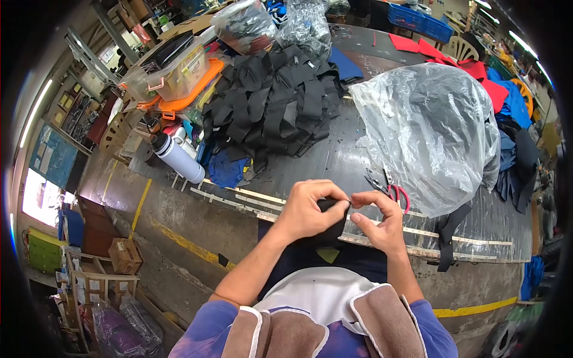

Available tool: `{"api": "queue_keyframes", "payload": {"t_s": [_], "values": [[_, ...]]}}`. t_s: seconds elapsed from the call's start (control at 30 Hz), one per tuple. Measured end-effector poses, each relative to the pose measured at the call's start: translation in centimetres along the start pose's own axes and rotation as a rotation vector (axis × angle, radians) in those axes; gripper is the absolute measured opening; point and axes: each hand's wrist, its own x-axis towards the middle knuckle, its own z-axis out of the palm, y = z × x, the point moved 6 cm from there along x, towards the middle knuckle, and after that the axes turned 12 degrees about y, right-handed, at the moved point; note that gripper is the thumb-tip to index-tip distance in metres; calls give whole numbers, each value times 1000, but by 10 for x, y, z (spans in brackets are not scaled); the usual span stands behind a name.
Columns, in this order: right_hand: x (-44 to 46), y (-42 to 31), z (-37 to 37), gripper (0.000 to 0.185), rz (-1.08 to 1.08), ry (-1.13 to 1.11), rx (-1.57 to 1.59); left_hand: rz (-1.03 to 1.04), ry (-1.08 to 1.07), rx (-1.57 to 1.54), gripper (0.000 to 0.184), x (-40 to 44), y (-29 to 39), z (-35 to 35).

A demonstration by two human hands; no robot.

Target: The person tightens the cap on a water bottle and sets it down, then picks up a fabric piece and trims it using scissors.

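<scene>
Black fabric (336, 229) is in the person's hands, held above the lap just in front of the near edge of the dark worktable (334, 156). The left hand (307, 209) has it pinched between thumb and forefinger, the other fingers curled, with part of the cloth showing between them and part hanging below. The right hand (382, 224) is half open beside it, fingers bent and thumb apart from the forefinger, the forefinger's tip close to the left fingertips; whether it touches the cloth or a fine thread I cannot tell. Pale measuring strips (456, 237) run along the table's near edge, their markings too fine to read. Just beyond the right hand lie scissors with red handles (398, 192), beside a large clear plastic bag (427, 137) with dark contents; a black strip (446, 241) hangs over the edge nearby. Beyond the left hand is a heaped pile of black strips (274, 107), with a blue cloth (227, 170) near its foot and a pale bottle with a dark cap (179, 158) leaning in view to the left. Further back stands a clear box (182, 74) by an orange lid (192, 95). On the floor side, a brown carton (124, 256) carries printed marks too small to make out.
</scene>
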Motion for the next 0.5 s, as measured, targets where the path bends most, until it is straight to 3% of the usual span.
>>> {"api": "queue_keyframes", "payload": {"t_s": [0.07,0.33,0.5], "values": [[0,-3,2,21,8,1,58,109,-21,30,8,-3,10,6],[5,-24,-9,15,-262,-47,-122,127,-69,52,8,-5,21,9],[6,-19,-12,10,-138,-87,-235,116,-82,53,6,-7,20,16]]}}
